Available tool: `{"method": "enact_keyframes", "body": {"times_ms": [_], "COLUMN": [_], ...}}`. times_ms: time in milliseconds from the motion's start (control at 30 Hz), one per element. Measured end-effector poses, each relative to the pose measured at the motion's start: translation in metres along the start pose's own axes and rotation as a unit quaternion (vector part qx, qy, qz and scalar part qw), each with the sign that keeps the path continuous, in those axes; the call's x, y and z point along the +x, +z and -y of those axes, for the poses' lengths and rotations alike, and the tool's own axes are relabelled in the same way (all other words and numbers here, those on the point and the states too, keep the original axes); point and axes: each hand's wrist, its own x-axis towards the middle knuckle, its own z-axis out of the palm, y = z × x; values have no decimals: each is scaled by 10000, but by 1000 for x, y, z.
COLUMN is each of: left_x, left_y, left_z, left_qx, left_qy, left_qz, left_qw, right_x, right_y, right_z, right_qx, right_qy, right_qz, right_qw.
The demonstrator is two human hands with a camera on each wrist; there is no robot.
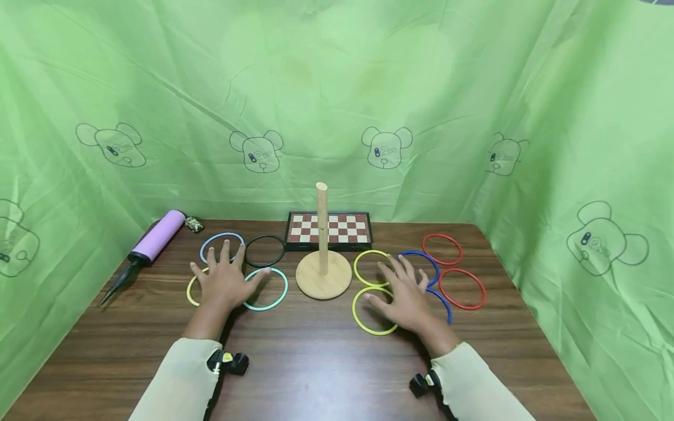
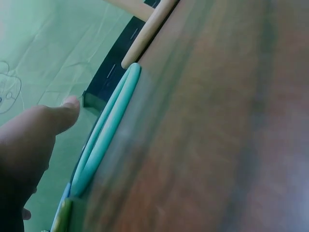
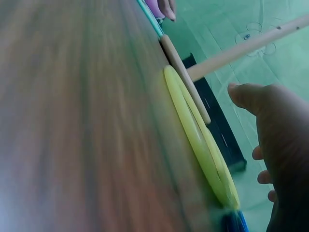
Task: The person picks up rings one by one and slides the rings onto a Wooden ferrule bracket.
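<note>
My left hand, fingers spread, hovers over the left group of rings: a light blue ring, a black ring, a pale yellow ring and a turquoise ring. In the left wrist view its thumb stands apart from the turquoise ring. With fingers spread too, my right hand is above the yellow rings and partly hides the blue rings. Two red rings lie further right. Between the hands an upright wooden peg rises from a round base.
Behind the peg is a red-and-white checkered board in a black frame. A purple hand pump with a black nozzle lies at the left edge, beside a small patterned object. Green cloth encloses the wooden table.
</note>
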Motion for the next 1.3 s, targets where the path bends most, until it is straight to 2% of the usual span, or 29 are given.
{"method": "enact_keyframes", "body": {"times_ms": [133, 300, 500, 700, 833, 1100, 1300], "left_x": [11, 22, 34, 38, 41, 43, 43], "left_y": [2, 7, 9, 10, 12, 17, 19], "left_z": [-3, -11, -17, -18, -19, -21, -24], "left_qx": [16, -75, -58, 5, -56, -100, -178], "left_qy": [34, 64, 10, 42, 57, 27, -44], "left_qz": [98, 480, 701, 799, 872, 931, 966], "left_qw": [9999, 9988, 9975, 9968, 9962, 9956, 9951], "right_x": [11, 22, 35, 43, 46, 44, 41], "right_y": [8, 15, 20, 27, 27, 27, 27], "right_z": [11, 17, 22, 31, 33, 30, 30], "right_qx": [108, -103, -203, -198, -169, -38, 59], "right_qy": [-70, -157, -401, -330, -269, -310, -311], "right_qz": [150, 183, 403, 831, 967, 1097, 1039], "right_qw": [9998, 9997, 9982, 9958, 9948, 9935, 9941]}}
